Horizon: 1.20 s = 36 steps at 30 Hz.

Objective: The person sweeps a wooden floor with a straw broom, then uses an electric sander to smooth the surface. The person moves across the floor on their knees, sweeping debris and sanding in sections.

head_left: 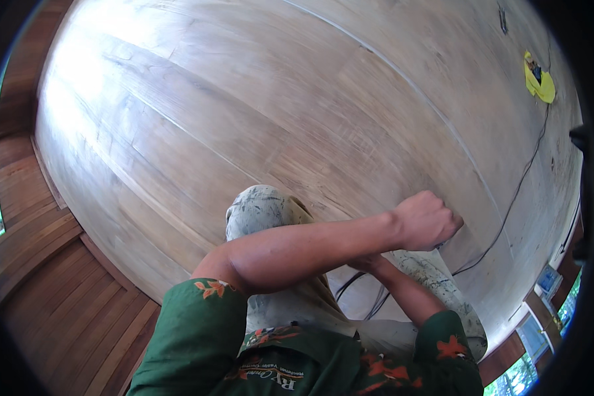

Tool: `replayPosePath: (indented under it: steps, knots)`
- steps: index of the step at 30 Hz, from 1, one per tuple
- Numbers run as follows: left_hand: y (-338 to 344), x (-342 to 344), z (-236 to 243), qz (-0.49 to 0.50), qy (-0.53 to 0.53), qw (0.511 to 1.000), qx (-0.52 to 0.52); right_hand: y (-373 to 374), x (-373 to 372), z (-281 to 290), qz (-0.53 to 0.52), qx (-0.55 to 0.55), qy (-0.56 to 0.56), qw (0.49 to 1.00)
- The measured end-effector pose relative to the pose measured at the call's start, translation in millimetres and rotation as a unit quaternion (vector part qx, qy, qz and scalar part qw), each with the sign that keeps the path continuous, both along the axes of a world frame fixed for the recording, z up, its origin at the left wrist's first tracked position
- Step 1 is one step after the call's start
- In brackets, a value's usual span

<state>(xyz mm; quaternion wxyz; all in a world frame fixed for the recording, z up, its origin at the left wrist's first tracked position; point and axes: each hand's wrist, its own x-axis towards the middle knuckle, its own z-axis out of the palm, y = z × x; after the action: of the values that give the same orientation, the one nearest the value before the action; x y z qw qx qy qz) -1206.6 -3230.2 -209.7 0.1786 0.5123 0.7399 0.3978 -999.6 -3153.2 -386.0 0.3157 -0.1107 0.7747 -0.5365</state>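
Note:
My left arm reaches across my body to the right. At its end my left hand (pixel 428 221) is closed in a fist above the wooden floor (pixel 350 138); the curled fingers face away, so anything inside them is hidden. Below that forearm, only the wrist side of my right hand (pixel 371 263) shows, its fingers covered by the left arm. Dark cable loops (pixel 379 301) hang or lie between my legs, close to the right wrist; whether the hand touches them I cannot tell. My raised knee (pixel 261 208), in paint-stained light trousers, stands just beyond the left forearm.
A thin dark cable (pixel 523 173) runs along the floor at the right, up to a yellow bag or cloth (pixel 540 80) with dark items on it. A small dark tool-like object (pixel 502 20) lies at the far right. Reddish wooden planks (pixel 59 310) border the floor at the left.

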Motion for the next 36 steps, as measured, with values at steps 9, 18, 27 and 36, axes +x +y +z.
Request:
replayPosePath:
  steps: [9, 18, 27, 36]
  knots:
    - [13, 11, -2, -0.038, 0.065, 0.997, -0.022, 144, -116, -21, -0.237, 0.492, 0.126, 0.829]
    - [15, 18, -22, -0.091, 0.033, 0.992, -0.078, 44, -53, -18, -0.121, 0.305, 0.121, 0.937]
    - [23, 22, -25, -0.084, 0.008, 0.996, -0.002, 118, 8, -13, -0.268, 0.520, 0.101, 0.805]
    - [-38, -104, -41, 0.331, -0.145, 0.931, 0.049, 89, -121, -2, -0.558, 0.395, 0.215, 0.698]
